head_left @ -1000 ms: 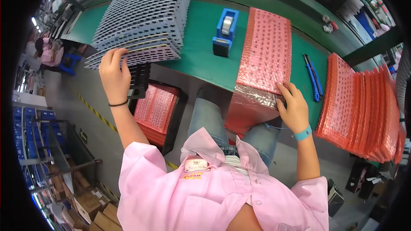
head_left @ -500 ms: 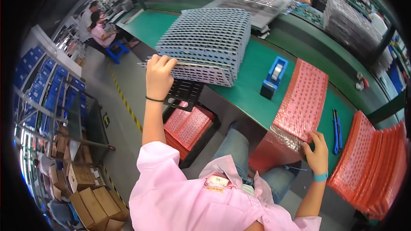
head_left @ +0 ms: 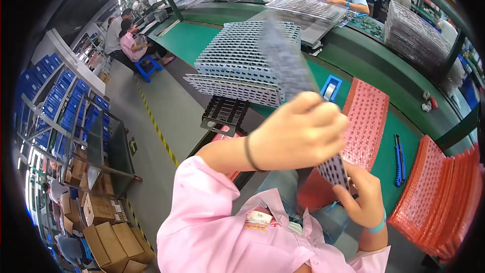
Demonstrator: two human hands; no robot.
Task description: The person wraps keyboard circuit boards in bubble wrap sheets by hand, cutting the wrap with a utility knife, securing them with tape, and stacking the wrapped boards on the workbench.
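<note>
My left hand [head_left: 308, 134] is closed round a long grey circuit board panel [head_left: 289, 60] with rows of dark marks. The panel stands tilted in front of me, its upper end blurred by motion. At its lower end, my right hand [head_left: 365, 197] has thumb and fingers closed on the edge. Behind the hands a red bubble-wrap bag [head_left: 368, 121] lies on the bench and hangs over its front edge, partly hidden. To the left stands a dense row of similar panels [head_left: 237, 53] on the bench.
A blue tape dispenser [head_left: 331, 89] and a blue utility knife [head_left: 399, 159] lie on the green bench [head_left: 188, 35]. More red bubble bags [head_left: 439, 192] are stacked at right. A black rack [head_left: 226, 115] juts out below the panels. Co-workers sit across the bench and at far left.
My left hand has moved right from the panel row, carrying one panel to my right hand. My right hand has shifted from the red bag's edge to the panel's lower end.
</note>
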